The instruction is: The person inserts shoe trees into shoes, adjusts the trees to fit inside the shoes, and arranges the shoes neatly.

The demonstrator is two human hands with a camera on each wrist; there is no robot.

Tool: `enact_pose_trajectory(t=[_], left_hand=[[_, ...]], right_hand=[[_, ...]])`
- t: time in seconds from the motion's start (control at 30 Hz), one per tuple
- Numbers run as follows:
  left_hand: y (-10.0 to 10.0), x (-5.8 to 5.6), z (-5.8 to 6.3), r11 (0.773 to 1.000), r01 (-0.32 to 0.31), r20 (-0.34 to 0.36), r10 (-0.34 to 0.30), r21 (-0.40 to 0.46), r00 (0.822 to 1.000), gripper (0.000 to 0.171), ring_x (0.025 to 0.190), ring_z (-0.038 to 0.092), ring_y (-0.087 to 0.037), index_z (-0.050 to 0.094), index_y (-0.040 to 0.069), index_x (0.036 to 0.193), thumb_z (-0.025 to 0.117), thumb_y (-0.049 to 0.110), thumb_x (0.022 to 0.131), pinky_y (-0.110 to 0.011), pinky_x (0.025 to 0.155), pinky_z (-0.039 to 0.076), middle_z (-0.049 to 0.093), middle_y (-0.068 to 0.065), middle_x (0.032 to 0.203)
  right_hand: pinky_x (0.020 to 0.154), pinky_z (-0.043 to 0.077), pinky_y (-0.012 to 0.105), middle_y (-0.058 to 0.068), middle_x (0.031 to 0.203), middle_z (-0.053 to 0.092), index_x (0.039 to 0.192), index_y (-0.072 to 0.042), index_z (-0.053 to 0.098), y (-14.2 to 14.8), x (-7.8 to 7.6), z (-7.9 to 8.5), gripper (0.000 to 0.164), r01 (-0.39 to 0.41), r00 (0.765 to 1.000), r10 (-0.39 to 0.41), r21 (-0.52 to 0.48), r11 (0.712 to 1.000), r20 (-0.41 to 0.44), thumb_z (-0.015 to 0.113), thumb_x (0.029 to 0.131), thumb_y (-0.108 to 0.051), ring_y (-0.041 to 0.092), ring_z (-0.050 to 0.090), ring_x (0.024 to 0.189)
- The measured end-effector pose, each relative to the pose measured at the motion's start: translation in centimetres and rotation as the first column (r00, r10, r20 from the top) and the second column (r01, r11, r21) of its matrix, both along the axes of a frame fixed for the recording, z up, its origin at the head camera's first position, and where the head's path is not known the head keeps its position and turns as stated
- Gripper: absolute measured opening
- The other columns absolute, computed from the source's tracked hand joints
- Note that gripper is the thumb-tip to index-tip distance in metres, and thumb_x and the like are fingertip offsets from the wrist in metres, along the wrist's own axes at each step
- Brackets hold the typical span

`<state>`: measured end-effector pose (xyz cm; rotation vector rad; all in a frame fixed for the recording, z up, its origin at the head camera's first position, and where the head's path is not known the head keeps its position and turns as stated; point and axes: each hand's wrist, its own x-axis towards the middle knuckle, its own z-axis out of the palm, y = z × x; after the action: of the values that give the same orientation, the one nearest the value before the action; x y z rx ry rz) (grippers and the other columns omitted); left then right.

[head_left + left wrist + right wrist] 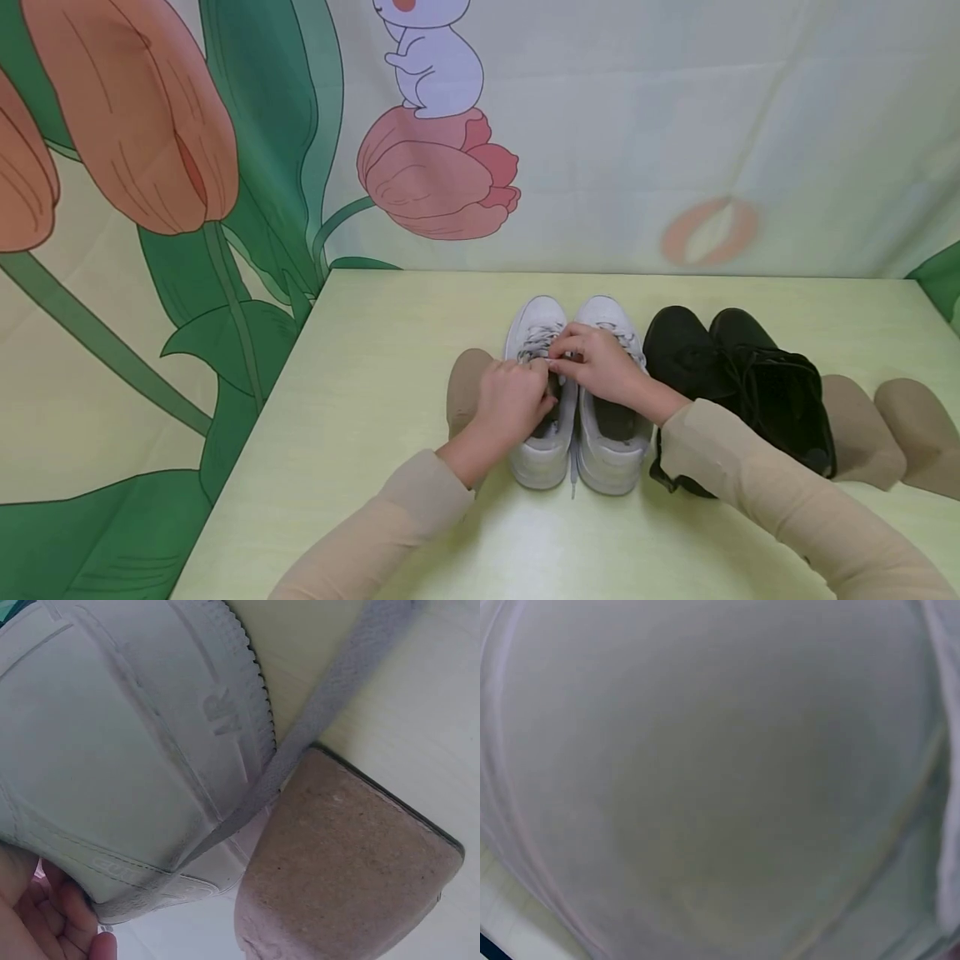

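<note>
A pair of white sneakers stands side by side with toes toward the wall, a left sneaker (542, 467) and a right sneaker (611, 473). Over the left sneaker's lacing, both hands meet at the fingertips. My left hand (513, 398) has curled fingers and grips a shoelace; my right hand (596, 360) pinches the lace from the right. A loose grey-white shoelace (315, 705) crosses in front of the sneaker's side in the left wrist view. One lace end (573, 475) hangs between the heels. A blurred pale sneaker surface (720, 765) fills the right wrist view.
Right of the sneakers sit black shoes (686, 358), partly behind the right sleeve. Beyond them are brown rounded forms (862, 433). Another brown form (345, 862) is close left of the white pair. A printed cloth backdrop (600, 167) rises behind the pale table (360, 375).
</note>
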<state>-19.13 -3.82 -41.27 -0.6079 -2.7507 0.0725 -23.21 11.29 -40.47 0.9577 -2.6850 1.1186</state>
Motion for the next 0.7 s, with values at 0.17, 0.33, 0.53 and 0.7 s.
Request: enact_pose_trajectory(t=[0.17, 0.33, 0.53, 0.7], left_hand=[[-0.06, -0.02, 0.14, 1.000, 0.001, 0.013, -0.001, -0.005, 1.000, 0.029, 0.057, 0.057, -0.014, 0.058, 0.015, 0.076, 0.069, 0.041, 0.071, -0.028, 0.055, 0.041, 0.062, 0.006, 0.063], [0.12, 0.03, 0.17, 1.000, -0.023, 0.028, 0.023, -0.012, 0.999, 0.030, 0.060, 0.060, -0.014, 0.057, 0.016, 0.078, 0.069, 0.042, 0.071, -0.028, 0.057, 0.040, 0.064, 0.005, 0.064], [0.44, 0.08, 0.14, 0.998, -0.059, 0.061, 0.061, -0.031, 0.996, 0.030, 0.062, 0.062, -0.012, 0.056, 0.018, 0.082, 0.068, 0.043, 0.072, -0.027, 0.058, 0.036, 0.065, 0.005, 0.067], [0.60, 0.07, 0.07, 0.997, -0.070, 0.063, 0.072, -0.041, 0.995, 0.030, 0.063, 0.062, -0.012, 0.055, 0.018, 0.083, 0.068, 0.043, 0.072, -0.027, 0.058, 0.036, 0.065, 0.005, 0.067]], right_hand=[[0.065, 0.045, 0.027, 0.005, 0.088, 0.060, 0.081, -0.008, 0.068, -0.09, 0.08, 0.10, 0.005, -0.001, 1.000, 0.001, 0.001, 1.000, -0.007, 0.063, 0.080, -0.008, 0.017, 0.056, 0.078], [0.066, 0.045, 0.028, 0.005, 0.088, 0.060, 0.081, -0.007, 0.068, -0.11, 0.21, 0.14, 0.006, -0.013, 0.999, 0.014, 0.011, 1.000, -0.030, 0.063, 0.080, -0.008, 0.017, 0.057, 0.078], [0.066, 0.046, 0.028, 0.005, 0.087, 0.060, 0.080, -0.008, 0.068, -0.10, 0.25, 0.07, 0.005, -0.020, 0.999, 0.021, 0.030, 0.999, -0.043, 0.063, 0.080, -0.007, 0.017, 0.057, 0.077], [0.066, 0.046, 0.029, 0.005, 0.087, 0.060, 0.080, -0.007, 0.068, -0.07, 0.20, -0.03, 0.005, -0.022, 0.998, 0.024, 0.026, 0.999, -0.054, 0.063, 0.079, -0.007, 0.017, 0.057, 0.077]])
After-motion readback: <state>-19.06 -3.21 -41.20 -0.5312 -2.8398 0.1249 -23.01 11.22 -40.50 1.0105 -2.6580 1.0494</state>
